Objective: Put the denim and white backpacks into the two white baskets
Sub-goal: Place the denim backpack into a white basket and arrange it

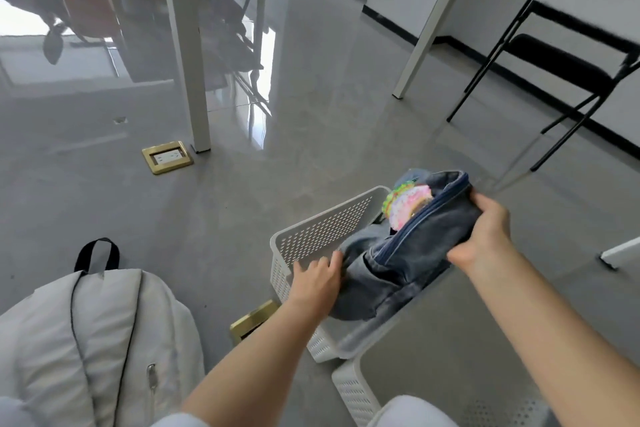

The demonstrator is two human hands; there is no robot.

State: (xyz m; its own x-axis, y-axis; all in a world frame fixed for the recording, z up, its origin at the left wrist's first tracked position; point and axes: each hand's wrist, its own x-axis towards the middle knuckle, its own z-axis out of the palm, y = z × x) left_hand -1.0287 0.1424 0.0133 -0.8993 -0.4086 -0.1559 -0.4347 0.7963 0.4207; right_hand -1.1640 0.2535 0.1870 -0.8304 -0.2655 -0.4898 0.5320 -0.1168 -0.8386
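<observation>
The denim backpack (412, 253) lies partly inside a white perforated basket (322, 229) on the floor, with a pink and green charm (407, 204) at its top. My left hand (317, 276) grips the backpack's lower left edge. At the upper right edge my right hand (485, 232) holds it by the zipper. The white backpack (86, 333), with a black loop handle, stands on the floor at the lower left. A second white basket (356, 392) sits nearer to me, below the first, and nothing shows inside it.
A white table leg (187, 45) and a brass floor socket (167, 157) stand to the far left. Another brass socket (254, 319) lies beside the first basket. A black folding chair (561, 80) and a white leg (427, 31) are at the right by the wall.
</observation>
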